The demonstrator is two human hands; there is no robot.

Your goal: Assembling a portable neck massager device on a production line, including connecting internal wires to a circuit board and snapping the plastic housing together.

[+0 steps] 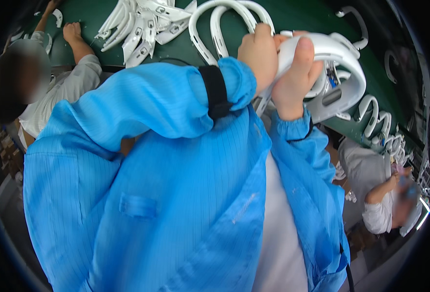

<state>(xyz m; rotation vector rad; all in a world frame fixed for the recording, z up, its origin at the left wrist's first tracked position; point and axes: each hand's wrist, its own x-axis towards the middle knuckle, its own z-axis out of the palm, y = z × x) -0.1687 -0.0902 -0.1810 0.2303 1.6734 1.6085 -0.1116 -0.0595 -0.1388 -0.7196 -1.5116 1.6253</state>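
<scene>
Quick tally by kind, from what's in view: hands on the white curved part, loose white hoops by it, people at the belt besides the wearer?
Hands gripping the white curved part: 2, left hand and right hand
Loose white hoops beside it on the green belt: 2
Other people: 2
Total: 6

A dark green work surface [293, 14] across the top of the view, bending with the lens. On it, upper left, a loose heap of white curved plastic parts [142, 24] (some with small grey insets). Beside the heap, two white U-shaped bands [215, 29] lying flat. Farther right, more white curved pieces [378, 119] strung along the green edge.
</scene>
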